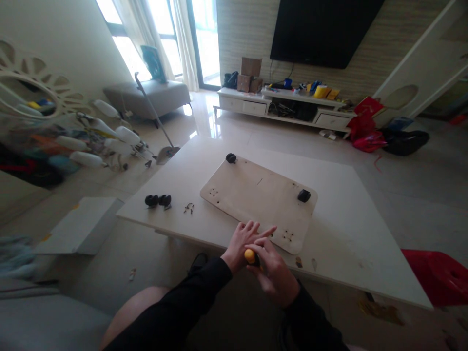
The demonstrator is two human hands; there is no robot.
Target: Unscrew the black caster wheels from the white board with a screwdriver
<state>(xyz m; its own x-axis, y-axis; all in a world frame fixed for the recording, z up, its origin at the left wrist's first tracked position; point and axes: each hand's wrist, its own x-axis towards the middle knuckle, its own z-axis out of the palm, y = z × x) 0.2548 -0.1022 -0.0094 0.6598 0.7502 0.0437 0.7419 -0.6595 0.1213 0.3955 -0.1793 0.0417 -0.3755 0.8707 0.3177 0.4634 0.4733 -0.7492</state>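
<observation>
A pale board [256, 195] with rounded corners lies on the white table, holes showing near two of its corners. Black caster wheels stand on it: one caster [230, 158] at the far left corner, another caster [303, 195] at the right. My left hand [245, 241] is at the board's near edge, fingers stretched out and apart. Closed around a yellow-and-black screwdriver [250, 255], my right hand [272, 273] is just beside the left; the tool's shaft is hidden. Two loose casters [158, 200] and several screws [189, 208] lie left of the board.
The white table [340, 209] has small pieces [299, 262] by its near edge. A red plastic stool [437, 278] is at the right, a white box [82, 226] on the floor at left. A low TV cabinet [241, 103] and a grey bench [161, 97] stand behind.
</observation>
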